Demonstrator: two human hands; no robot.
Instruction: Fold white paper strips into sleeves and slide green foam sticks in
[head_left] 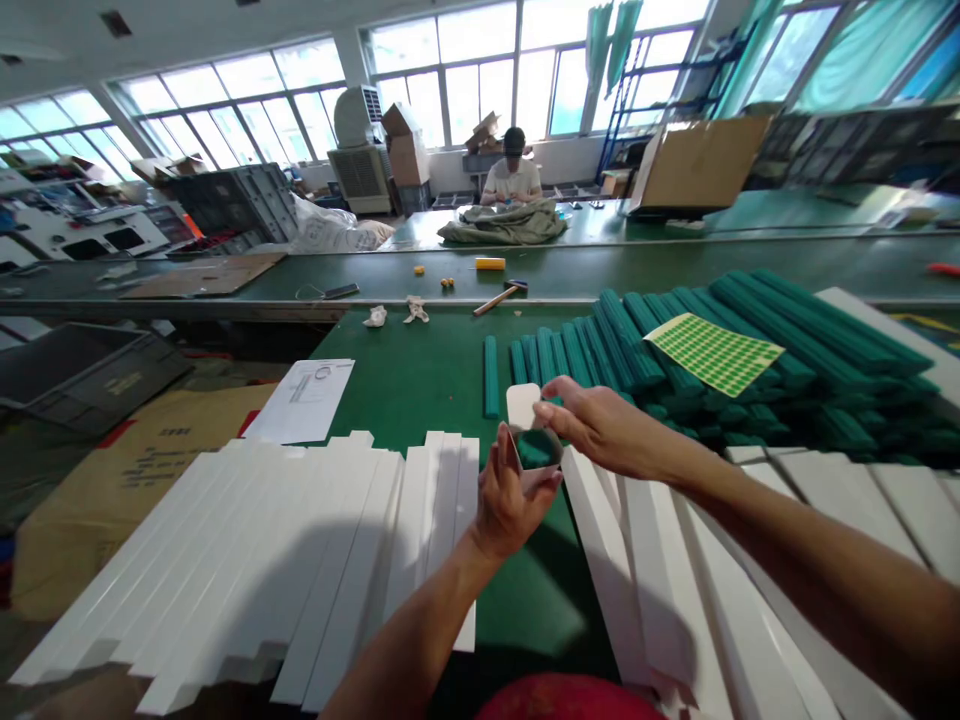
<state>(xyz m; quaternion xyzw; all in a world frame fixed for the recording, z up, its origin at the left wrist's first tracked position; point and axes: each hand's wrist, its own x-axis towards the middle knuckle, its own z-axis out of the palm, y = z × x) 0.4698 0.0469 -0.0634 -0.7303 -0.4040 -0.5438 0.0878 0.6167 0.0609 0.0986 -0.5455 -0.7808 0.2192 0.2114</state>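
Observation:
In the middle of the view, an upright white cardboard box [541, 478] is held with its end open toward me. A dark green thing shows inside it, and a flap [523, 406] sticks up at its far side. My left hand [508, 500] wraps round the box from the left and below. My right hand [585, 425] is closed at the right edge of the flap, thumb and fingers pinched there. Just beyond the box lies a single green wrapped bundle [491, 378]. A big pile of similar green bundles [622, 345] lies to the right.
Flat white cartons [300, 560] cover the table at left; long white boxes [675, 580] lie at right. A sheet of green stickers [712, 352] rests on the pile. Printed paper [301, 400], a hammer [499, 298] and a yellow roll [490, 264] lie farther off. A person [513, 172] sits at the back.

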